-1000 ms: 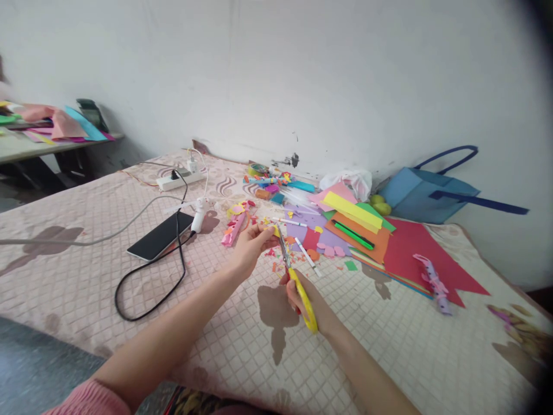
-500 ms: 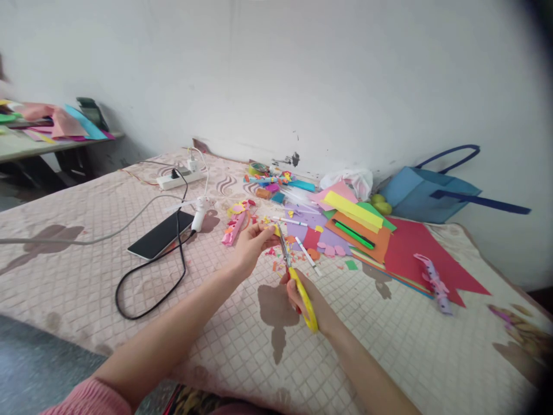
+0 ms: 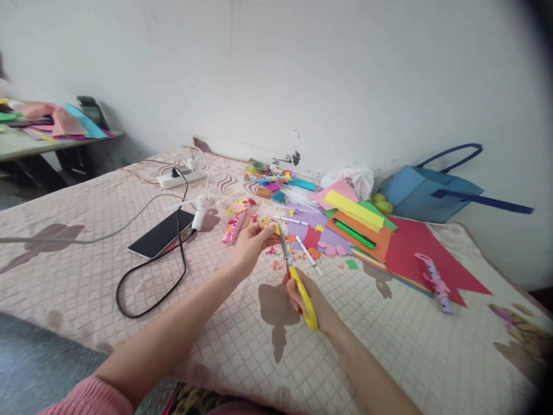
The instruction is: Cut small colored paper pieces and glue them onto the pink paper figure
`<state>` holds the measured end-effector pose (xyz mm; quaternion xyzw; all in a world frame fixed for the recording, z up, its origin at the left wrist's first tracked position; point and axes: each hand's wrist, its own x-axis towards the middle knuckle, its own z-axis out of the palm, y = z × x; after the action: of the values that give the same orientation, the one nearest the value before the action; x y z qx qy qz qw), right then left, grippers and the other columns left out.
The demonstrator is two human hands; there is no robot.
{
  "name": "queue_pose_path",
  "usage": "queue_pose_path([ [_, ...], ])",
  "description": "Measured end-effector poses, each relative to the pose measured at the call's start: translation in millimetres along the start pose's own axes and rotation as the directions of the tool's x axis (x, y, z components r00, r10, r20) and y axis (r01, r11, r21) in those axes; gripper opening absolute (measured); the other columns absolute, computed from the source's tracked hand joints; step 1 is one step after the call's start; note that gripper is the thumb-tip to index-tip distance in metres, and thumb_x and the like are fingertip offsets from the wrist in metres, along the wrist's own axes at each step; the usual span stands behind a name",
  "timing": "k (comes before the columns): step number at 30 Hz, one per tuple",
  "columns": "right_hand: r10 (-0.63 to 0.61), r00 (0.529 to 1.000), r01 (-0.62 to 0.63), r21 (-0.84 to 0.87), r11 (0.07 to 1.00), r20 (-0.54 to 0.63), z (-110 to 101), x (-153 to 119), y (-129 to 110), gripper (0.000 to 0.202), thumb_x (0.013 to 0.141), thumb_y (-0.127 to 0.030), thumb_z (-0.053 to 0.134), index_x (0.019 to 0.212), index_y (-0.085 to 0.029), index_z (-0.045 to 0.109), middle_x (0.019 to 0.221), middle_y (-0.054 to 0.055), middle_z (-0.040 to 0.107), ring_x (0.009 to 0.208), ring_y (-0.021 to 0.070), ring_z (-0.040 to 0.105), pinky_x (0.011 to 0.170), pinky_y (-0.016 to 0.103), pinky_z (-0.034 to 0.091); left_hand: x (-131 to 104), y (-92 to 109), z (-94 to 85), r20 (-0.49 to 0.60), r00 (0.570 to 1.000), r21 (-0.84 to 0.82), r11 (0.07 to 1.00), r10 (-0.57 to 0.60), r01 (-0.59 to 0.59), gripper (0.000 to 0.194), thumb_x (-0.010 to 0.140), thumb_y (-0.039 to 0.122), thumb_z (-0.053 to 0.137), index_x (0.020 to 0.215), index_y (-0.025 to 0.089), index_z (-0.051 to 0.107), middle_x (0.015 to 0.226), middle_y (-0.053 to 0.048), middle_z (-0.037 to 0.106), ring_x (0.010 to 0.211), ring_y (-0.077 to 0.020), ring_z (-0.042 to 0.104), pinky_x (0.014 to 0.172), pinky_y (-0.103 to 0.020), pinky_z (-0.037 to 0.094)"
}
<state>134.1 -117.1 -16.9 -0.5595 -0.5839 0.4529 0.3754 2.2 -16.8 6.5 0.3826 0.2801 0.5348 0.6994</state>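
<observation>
In the head view, the scissors (image 3: 297,278) lay with their long axis running up and away from the person, yellow handles low and near the body, blades pointing toward the wall and tilted slightly left. The right hand (image 3: 307,298) was closed around the handles, fingers through the loops. The blade tips met a small yellow paper piece (image 3: 273,228), which the left hand (image 3: 250,241) pinched between thumb and fingertips just above the quilted bedspread (image 3: 86,271). Tiny coloured scraps (image 3: 276,262) were scattered on the cloth under and just beyond both hands. Past the blades lay a white marker (image 3: 308,256), then a purple sheet (image 3: 322,233) and a stack of coloured paper (image 3: 358,227) with a green pen (image 3: 354,234) on top; a red sheet (image 3: 425,253) spread to the right of that. To the left of the left hand rested a pink wrapped strip (image 3: 233,226), a black tablet (image 3: 161,233) with a black cable (image 3: 151,282) looped beside it, and a white power strip (image 3: 180,179) farther back. A blue bag (image 3: 425,193) stood against the wall; its contents could not be seen.
</observation>
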Motion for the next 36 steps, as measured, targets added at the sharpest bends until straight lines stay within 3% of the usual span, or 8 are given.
queue_pose_path([
  [23, 0.113, 0.993, -0.111, 0.054, 0.992, -0.033, 2.5, 3.4, 13.5, 0.049, 0.069, -0.070, 0.048, 0.072, -0.022, 0.040, 0.047, -0.010, 0.032, 0.032, 0.0053, 0.029, 0.031, 0.019, 0.024, 0.7, 2.0, 0.4, -0.017, 1.000, 0.006, 1.000, -0.018, 0.018, 0.027, 0.064, 0.031, 0.072, 0.065, 0.013, 0.052, 0.065, -0.001, 0.063, 0.060, -0.0098, 0.061, 0.071, -0.027, 0.050],
  [36, 0.091, 0.995, -0.090, 0.035, 0.995, -0.035, 1.7, 4.4, 12.1, 0.042, 0.069, -0.062, 0.053, 0.069, -0.022, 0.039, 0.041, -0.010, 0.033, 0.031, 0.0059, 0.031, 0.031, 0.019, 0.023, 1.9, 1.8, -1.2, -0.009, 0.999, 0.014, 0.999, -0.033, 0.033, 0.025, 0.066, 0.029, 0.072, 0.067, 0.012, 0.054, 0.065, -0.002, 0.064, 0.061, -0.0097, 0.061, 0.069, -0.025, 0.050],
])
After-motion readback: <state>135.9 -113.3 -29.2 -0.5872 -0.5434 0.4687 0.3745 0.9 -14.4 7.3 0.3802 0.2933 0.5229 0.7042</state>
